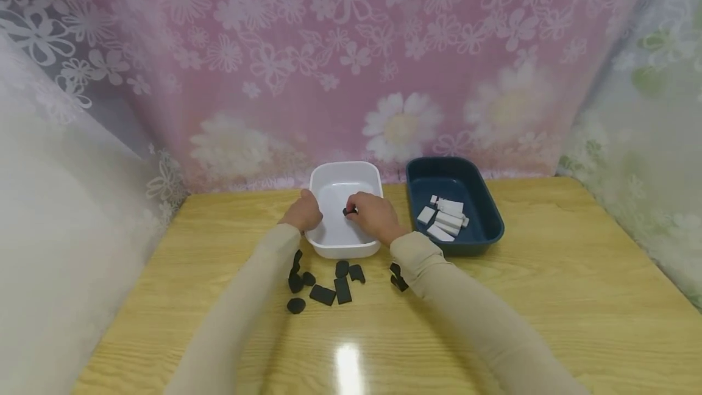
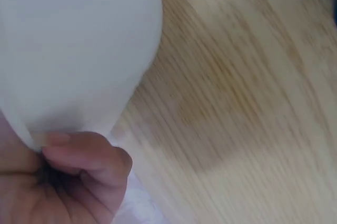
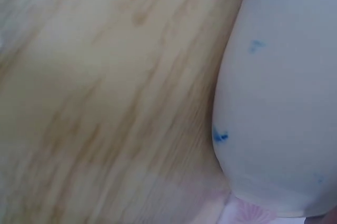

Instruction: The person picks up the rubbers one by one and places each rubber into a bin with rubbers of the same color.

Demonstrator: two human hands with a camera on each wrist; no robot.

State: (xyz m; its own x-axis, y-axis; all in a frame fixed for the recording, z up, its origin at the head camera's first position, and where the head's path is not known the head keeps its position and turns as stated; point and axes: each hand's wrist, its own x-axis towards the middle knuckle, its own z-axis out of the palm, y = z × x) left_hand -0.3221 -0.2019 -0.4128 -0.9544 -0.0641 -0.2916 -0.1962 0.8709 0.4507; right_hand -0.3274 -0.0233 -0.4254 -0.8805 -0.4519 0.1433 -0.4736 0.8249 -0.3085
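Observation:
The white plastic basin (image 1: 342, 251) stands toward the back of the table. My left hand (image 1: 303, 211) grips its left rim; in the left wrist view the curled fingers (image 2: 87, 155) hold the edge of its white wall (image 2: 79, 50). My right hand (image 1: 373, 215) reaches over the basin's right side and pinches a small black piece (image 1: 348, 211) between thumb and fingers, above the basin floor. In the right wrist view the basin's outer wall (image 3: 279, 98) shows blue marks, and the right hand is almost wholly hidden.
A dark blue basin (image 1: 490, 215) with several white blocks (image 1: 448, 219) is at right. Several black pieces (image 1: 322, 295) lie in front of the white basin, and a few more (image 1: 398, 277) beside my right sleeve. A flowered curtain (image 1: 340, 78) hangs behind the wooden table (image 1: 548, 273).

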